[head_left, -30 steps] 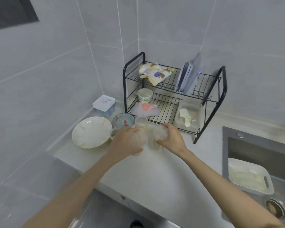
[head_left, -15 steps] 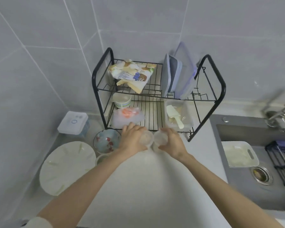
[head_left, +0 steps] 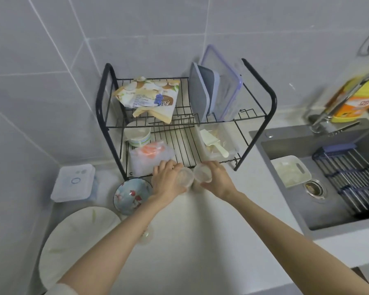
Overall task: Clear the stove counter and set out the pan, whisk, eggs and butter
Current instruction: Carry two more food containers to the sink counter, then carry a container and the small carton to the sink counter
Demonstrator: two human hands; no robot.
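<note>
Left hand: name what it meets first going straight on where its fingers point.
Probably the clear plastic bag with orange contents, on the lower shelf of the black wire rack. The left hand, gripping a clear plastic cup, looks close to it; depth is unclear.

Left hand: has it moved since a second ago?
Yes. The left hand with its cup has gone forward, from nearer than the bowl to the rack's front edge.

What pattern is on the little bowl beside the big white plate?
The bowl is pale blue inside with red and white blotches; the head view shows it.
</note>
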